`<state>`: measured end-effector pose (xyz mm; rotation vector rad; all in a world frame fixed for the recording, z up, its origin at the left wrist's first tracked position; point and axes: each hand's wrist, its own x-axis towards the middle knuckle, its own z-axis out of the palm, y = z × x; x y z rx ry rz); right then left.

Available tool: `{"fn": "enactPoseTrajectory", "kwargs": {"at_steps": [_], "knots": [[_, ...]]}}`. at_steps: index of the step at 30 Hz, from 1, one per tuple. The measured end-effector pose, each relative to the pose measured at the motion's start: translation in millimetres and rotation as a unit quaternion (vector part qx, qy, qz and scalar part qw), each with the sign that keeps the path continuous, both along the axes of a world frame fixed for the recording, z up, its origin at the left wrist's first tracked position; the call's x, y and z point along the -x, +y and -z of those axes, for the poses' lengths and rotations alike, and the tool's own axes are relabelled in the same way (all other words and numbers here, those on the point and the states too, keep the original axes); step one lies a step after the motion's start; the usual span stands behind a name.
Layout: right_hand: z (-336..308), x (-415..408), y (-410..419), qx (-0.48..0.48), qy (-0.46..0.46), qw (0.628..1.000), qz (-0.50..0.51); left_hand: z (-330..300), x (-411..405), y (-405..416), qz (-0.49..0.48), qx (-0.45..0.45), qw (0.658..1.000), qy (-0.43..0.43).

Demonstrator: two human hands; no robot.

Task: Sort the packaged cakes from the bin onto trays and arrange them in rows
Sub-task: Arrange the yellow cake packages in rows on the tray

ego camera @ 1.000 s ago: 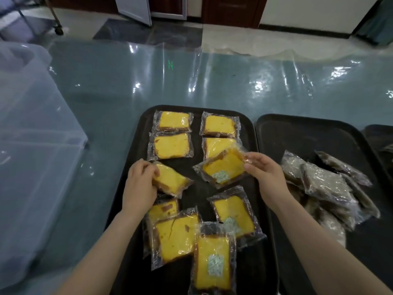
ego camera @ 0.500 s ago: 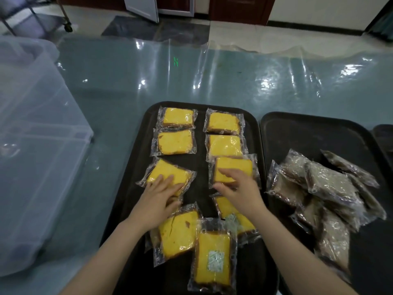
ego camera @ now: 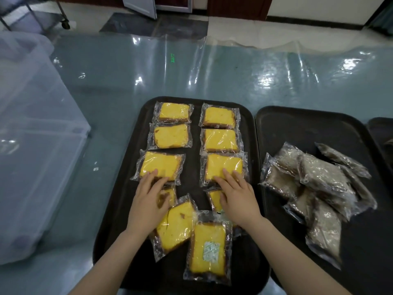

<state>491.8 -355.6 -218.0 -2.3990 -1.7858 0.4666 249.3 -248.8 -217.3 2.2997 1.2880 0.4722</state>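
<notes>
Several yellow packaged cakes lie on a black tray [ego camera: 119, 211]. Two columns of three are lined up at its far end. My left hand [ego camera: 148, 201] lies flat with fingertips on the third cake of the left column [ego camera: 161, 165]. My right hand [ego camera: 236, 194] rests flat, fingers spread, on the third cake of the right column [ego camera: 225, 165]. Neither hand grips anything. Loose yellow cakes lie askew at the near end, among them one tilted [ego camera: 176, 226] and one with a white sachet [ego camera: 209, 250]; two more are partly hidden under my hands.
A second black tray [ego camera: 297, 126] to the right holds a heap of brown packaged cakes [ego camera: 319, 188]. A third tray's edge [ego camera: 382, 128] shows at far right. A translucent plastic bin [ego camera: 36, 145] stands at the left. Clear plastic sheeting covers the blue-grey table [ego camera: 212, 77].
A second ago each hand held a yellow cake above the tray. Both cakes now lie flat as the third row, and my hands press on their near edges.
</notes>
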Motion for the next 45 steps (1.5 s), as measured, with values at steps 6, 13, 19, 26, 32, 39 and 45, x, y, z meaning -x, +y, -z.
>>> {"fn": "enactPoseTrajectory", "kwargs": {"at_steps": [6,13,19,26,32,39,45], "knots": [[-14.9,5.5,-11.4,-0.070,0.097,0.988,0.093,2.1,4.6,-25.9,-0.053,0.067,0.991,0.107],[-29.5,8.8,-43.0,-0.035,0.263,0.916,0.302,-15.5,11.9,-18.9,-0.111,0.129,0.977,0.125],[-57.5,4.1,-46.3,-0.173,0.277,0.909,0.260,-47.3,18.1,-6.1,-0.111,0.129,0.980,-0.105],[-69.7,1.9,-46.9,-0.304,0.022,0.948,0.088,-53.9,25.9,-1.7,-0.035,0.277,0.902,-0.329],[-31.8,14.2,-66.3,-0.068,0.012,0.996,-0.061,-36.1,50.1,18.2,-0.072,0.194,0.961,-0.181],[-33.2,9.0,-67.8,-0.052,0.052,0.995,-0.074,-39.6,76.6,22.0,-0.023,0.116,0.990,0.079],[-29.5,14.0,-68.7,-0.104,-0.073,0.992,-0.010,-26.5,44.1,-42.9,0.027,0.085,0.994,0.065]]}}
